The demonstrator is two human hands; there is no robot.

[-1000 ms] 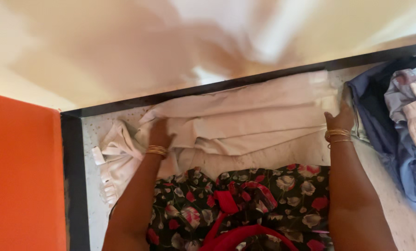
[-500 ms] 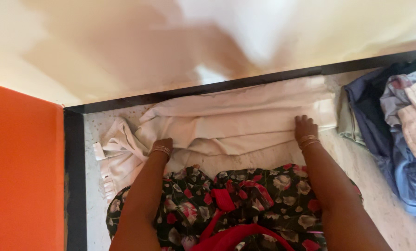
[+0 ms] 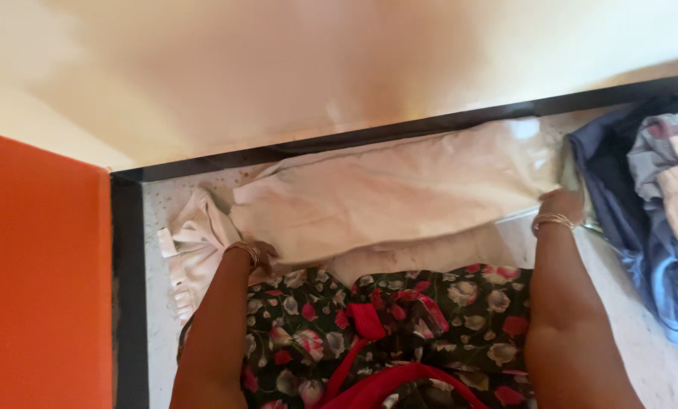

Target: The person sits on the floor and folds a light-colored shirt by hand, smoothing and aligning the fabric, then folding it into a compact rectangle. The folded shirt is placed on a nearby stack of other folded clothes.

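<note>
White cloth lies along far edge of floor, against dark border. Left hand grips near-left corner, fingers tucked under fabric; right hand pinches right end. Judgement: pull both ends taut, align edges, flatten creases before folding.

A cream wall lies in warm, blurred light above a speckled pale floor edged by a black border; an orange panel stands left.
</note>
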